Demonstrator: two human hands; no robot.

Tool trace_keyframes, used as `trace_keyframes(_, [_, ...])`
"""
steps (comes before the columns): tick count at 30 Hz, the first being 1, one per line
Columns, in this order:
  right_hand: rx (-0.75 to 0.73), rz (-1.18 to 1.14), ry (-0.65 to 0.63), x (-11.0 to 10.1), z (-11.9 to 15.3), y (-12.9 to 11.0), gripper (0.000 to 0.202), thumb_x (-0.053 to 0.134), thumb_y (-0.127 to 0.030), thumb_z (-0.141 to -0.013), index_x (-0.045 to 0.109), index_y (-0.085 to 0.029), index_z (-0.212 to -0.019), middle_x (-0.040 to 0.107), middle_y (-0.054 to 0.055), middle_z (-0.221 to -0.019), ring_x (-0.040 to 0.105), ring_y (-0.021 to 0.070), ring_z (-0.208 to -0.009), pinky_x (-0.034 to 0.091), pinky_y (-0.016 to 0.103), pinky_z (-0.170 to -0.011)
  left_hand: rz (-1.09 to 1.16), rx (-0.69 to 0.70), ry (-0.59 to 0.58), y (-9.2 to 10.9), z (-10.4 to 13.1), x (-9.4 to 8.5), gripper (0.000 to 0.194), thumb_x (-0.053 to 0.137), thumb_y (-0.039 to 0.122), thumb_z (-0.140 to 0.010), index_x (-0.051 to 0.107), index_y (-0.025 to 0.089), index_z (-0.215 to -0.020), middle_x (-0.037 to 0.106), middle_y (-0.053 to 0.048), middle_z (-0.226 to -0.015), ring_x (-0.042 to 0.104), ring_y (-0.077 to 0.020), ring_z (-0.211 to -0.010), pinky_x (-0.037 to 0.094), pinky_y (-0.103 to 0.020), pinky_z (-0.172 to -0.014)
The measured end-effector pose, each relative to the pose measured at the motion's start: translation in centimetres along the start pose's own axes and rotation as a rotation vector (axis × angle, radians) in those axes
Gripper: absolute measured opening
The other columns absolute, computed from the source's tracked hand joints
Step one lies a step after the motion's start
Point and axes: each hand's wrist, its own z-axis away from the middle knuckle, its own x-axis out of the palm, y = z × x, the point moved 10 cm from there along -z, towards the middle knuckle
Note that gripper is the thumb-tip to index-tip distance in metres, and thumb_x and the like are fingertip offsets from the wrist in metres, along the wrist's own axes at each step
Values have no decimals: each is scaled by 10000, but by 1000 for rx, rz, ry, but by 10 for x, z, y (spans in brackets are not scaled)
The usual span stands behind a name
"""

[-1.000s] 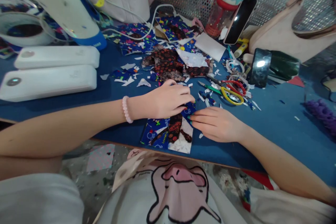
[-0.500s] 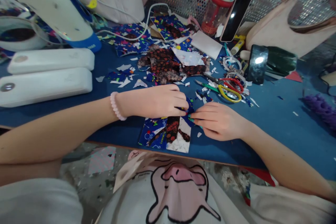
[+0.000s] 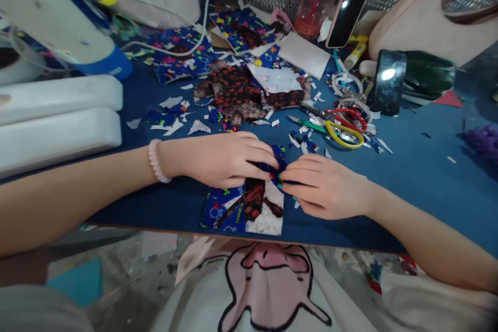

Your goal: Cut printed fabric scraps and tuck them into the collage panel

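"Two hands meet at the patterned piece (image 3: 254,202), near the front edge of your blue table (image 3: 412,187). Why are they so close?"

"Likely so you can control one small blue fold at its upper right. Your right hand (image 3: 330,189) has its fingertips closed on that fold, a precise pinch."

"And your left hand (image 3: 229,161)?"

"Its fingers are curled over the piece's top – perhaps steadying it – but you hide the undersides, so I cannot tell whether they grip or only press."

"Does the piece lie flat?"

"Its lower part does, blue on your left, white on your right, a dark-and-red strip between. Resting on the table probably spares you holding its weight."

"Why are the red-handled scissors (image 3: 352,112) and yellow-handled scissors (image 3: 346,144) there?"

"They lie beyond your right hand, overlapping, perhaps kept within your reach. The paper scraps (image 3: 199,126) and crumpled dark cloth (image 3: 235,94) sit farther in than your fingers, which leaves your hands some working room"
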Motion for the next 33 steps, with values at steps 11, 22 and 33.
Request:
trace_keyframes(11, [-46, 190, 141, -7, 1, -3, 267, 472, -111, -1010, 712, -156, -902, 776, 53, -984, 682, 136, -910, 550, 294, -830, 93, -44, -66, 3, 16, 9, 514, 469, 411, -960, 570, 146, -1389, 589, -171, -1455, 562, -319, -1321, 269, -517, -1181])
trace_keyframes(22, [-31, 109, 98, -2, 7, 9, 192, 513, -147, -1003, 693, -162, -939, 775, 67, -1014, 694, 156, -965, 573, 322, -887, 99, -139, -51, 1, 21, 11, 587, 558, 562, -937, 550, 238, -1427, 615, -111, -1442, 549, -312, -1326, 247, -477, -1211])
trace_keyframes(33, [-3, 87, 110, -5, 5, 14, 189, 484, -162, -1027, 650, -187, -942, 777, 43, -1029, 705, 146, -949, 578, 321, -861, 172, -175, -43, -6, 22, 14, 611, 591, 596, -898, 531, 313, -1437, 626, -87, -1424, 578, -325, -1278, 242, -514, -1217])
